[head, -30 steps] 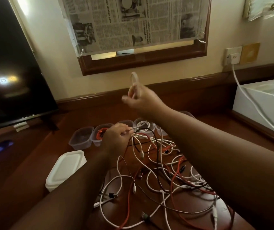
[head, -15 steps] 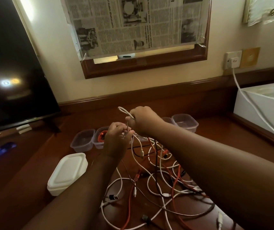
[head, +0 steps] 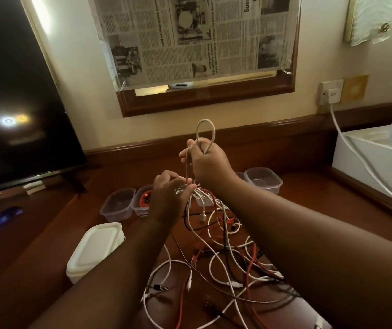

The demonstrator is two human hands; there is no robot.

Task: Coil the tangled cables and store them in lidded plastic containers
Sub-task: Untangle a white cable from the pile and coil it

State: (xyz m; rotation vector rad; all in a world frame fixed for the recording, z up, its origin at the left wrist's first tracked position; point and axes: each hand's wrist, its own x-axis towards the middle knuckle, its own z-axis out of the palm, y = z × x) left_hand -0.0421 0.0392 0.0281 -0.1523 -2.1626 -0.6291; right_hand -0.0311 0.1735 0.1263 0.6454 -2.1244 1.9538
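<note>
The white cable (head: 205, 136) is up in the air over the middle of the bench (head: 309, 198), toward the back edge. It makes a tall thin loop that stands up and points at the ceiling. Its long way runs up and down. From the loop, one strand drops straight down to the other hand.

The right hand (head: 210, 166) is the higher one. Its fingers are curled around the bottom of the loop and pinch it tight. The left hand (head: 170, 197) is just below. It grips that same strand where it comes out of a bunch of wires.

Under both hands is the big messy pile of cables (head: 226, 269), white, red and black, all crossed over each other. It spreads from the middle of the bench to the front edge.

I think the white cable is caught in the pile. If the hands pull hard, a knot could get tighter, or the whole pile could slide along and bump the boxes. The loop could also slip out of the fingers and fall open.

Near the back edge sit some open clear boxes. One is an empty box (head: 119, 205), and the one touching it holds a red cable (head: 145, 198). Another clear box (head: 265, 180) is on the right, behind the right arm. A white box with its lid on (head: 96, 250) sits toward the left edge.
</note>
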